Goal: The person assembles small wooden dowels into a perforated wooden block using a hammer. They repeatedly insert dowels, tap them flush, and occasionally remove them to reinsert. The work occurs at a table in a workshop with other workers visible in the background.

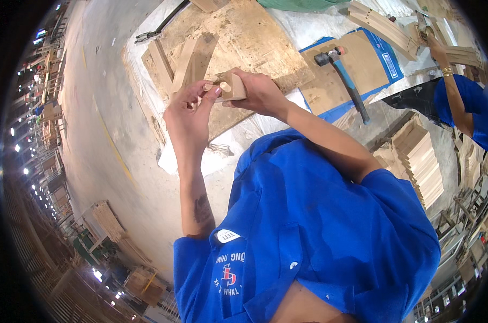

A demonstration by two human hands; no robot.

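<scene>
1. Above the board [254,37], both hands meet on a small wooden block [234,85]. The right hand [262,94] is clenched around the block from the right side; the left hand [189,110] pinches a short dowel [224,86] at the block's face with thumb and fingertips.
2. No box or bin shows plainly. The nearest thing to a holder is a blue tray [386,54] with a board lying on it, and a hammer [343,72] rests across that board.
3. Loose wooden pieces [187,59] lie on the big board beside the hands.
4. A stack of slats [424,161] stands to the right, past the person's right arm.
5. A co-worker's hand [435,46] reaches in at upper right; what it holds is too small to tell.
6. The block's far side is hidden by the right palm, and the dowel's depth in the block cannot be told.
</scene>
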